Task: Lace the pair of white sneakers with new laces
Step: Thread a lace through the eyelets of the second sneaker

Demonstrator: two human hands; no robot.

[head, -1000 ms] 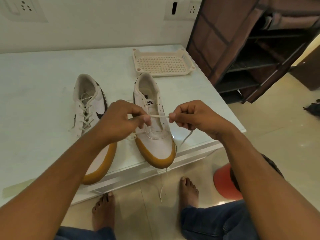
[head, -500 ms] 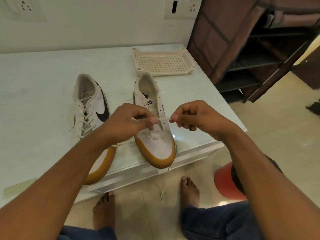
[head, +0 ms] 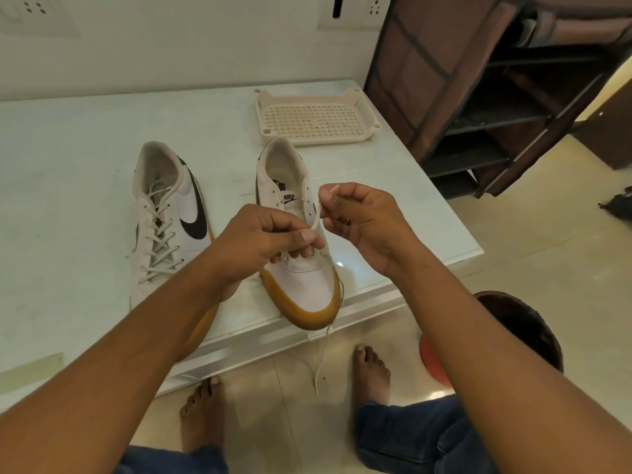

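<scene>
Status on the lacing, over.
Left hand, right hand pinch lace above unfinished sneaker, upper eyelets empty. Other sneaker laced. Nothing blocking.

Tray (head: pixel 318 141) just behind unlaced sneaker (head: pixel 304 285); tabletop (head: pixel 68 172) open leftward.

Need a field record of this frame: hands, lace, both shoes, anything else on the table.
left hand: pinches lace just above second shoe's lower eyelets
right hand: pinches lace near its tip, held higher than left hand
lace: runs between both hands; other end hangs off table edge
laced shoe: fully laced, on table, untouched
second shoe: upper eyelets empty, toe at table edge
tray: on table behind second shoe
</scene>
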